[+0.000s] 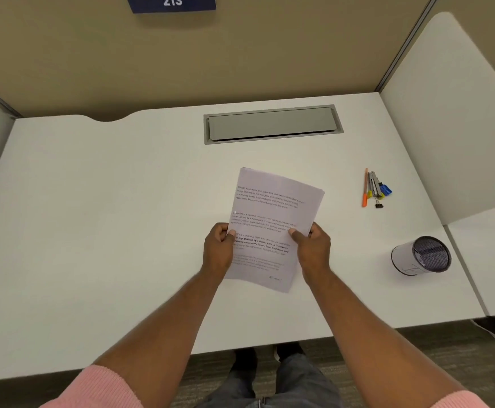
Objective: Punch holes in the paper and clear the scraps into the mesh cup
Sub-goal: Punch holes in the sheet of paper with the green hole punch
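Over the middle of the white desk [99,219], a printed paper [272,213] is held by both hands, tilted so its top corner points away and slightly left; it sits just in front of the grey cable hatch [272,125] set into the desk's back edge. Left of the paper's lower half, the left hand [218,251] pinches the sheet's edge, thumb on the printed face and the other fingers curled behind; on the opposite edge the right hand [314,248] grips the same way, thumb on top, fingers wrapped under. Well to the right of the paper, a small cluster lies on the desk: an orange pen [365,188], a metal hole punch [375,185] touching it, blue and yellow clips [385,190] and a black binder clip [378,204] just beside; whether these overlap is unclear. Right of the paper and nearer the desk's front edge, the mesh cup [421,257] lies on its side, its open mouth facing the camera. Pink sleeves [99,387] show at the bottom, nearest the viewer.
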The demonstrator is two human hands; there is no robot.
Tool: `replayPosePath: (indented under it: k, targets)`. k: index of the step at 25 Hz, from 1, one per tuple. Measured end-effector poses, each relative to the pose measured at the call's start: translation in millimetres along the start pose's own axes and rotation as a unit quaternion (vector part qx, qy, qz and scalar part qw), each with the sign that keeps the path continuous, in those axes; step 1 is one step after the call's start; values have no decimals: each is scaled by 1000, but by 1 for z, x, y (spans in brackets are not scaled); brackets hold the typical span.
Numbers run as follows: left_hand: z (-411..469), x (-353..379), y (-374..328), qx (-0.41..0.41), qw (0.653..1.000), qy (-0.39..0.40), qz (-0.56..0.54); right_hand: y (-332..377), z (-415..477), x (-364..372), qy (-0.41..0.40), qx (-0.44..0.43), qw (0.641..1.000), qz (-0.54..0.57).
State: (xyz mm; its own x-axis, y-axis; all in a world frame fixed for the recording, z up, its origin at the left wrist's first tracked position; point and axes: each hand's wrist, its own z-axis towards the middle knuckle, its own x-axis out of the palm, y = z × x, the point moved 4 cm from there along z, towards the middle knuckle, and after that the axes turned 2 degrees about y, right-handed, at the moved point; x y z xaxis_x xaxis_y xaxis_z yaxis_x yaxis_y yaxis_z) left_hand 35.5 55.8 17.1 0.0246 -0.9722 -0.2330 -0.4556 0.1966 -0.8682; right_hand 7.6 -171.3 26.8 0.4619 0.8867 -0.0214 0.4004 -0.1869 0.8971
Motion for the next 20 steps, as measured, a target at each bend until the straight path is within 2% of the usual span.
replayPosePath:
  k: [10,20]
  targets:
    - [-37,-11,-30,88,996,26,-24,49,-25,-6,37,-118,991,-47]
    - [-48,-12,-36,119,992,46,-18,49,-40,-9,33,-144,984,-102]
